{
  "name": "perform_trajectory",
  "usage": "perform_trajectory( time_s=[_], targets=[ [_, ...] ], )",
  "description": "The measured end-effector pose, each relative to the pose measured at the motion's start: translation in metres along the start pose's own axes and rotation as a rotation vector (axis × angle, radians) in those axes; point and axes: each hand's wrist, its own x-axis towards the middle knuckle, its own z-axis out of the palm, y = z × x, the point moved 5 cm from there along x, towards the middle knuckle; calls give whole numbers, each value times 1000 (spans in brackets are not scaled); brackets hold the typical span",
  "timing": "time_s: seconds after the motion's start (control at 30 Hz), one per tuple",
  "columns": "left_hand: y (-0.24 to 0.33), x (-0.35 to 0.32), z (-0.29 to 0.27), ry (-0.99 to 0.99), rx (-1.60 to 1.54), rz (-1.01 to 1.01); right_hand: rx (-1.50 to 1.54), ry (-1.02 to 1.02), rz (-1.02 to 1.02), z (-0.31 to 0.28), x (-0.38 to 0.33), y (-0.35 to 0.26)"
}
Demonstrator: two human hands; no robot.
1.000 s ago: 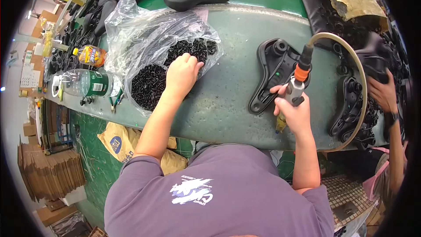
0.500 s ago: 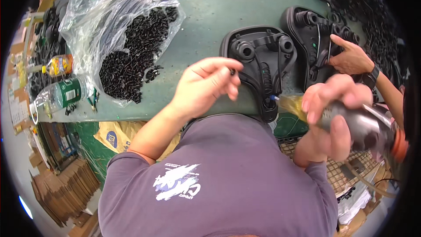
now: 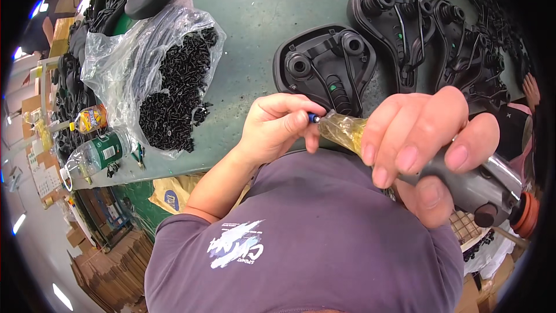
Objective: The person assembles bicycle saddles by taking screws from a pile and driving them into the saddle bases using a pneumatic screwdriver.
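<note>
Power driver (image 3: 470,186), its middle hidden by the right hand (image 3: 418,136).

From my end of the feed I see a dusky purple-grey T-shirt (image 3: 359,249), its plain cloth lightly creased, with a short left sleeve (image 3: 179,235) ending near the elbow. Across its front I make out a white print (image 3: 237,243) of slanting, ragged brushstrokes tinged with faint blue-violet, tiny lettering running alongside. The left forearm (image 3: 219,182) is uncovered, and I see both left hand (image 3: 272,127) and right hand (image 3: 420,139) bare, the right showing short, rounded nails.
</note>
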Motion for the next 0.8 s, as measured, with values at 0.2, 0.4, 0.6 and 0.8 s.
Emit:
perform_trajectory(
  time_s=[0.2, 0.4, 0.6, 0.8],
  targets=[
    [53, 11, -7, 93, 1629, 793, -196, 2, -61, 0, -3, -4],
    [22, 43, -36, 342, 1661, 613, -273, 21, 52, -1, 6, 27],
    [18, 32, -45, 468, 1508, 625, -358, -1, 100, 18, 8, 57],
    [17, 28, -60, 493, 1313, 631, -338, 68, 141, 22, 14, 69]
  ],
)
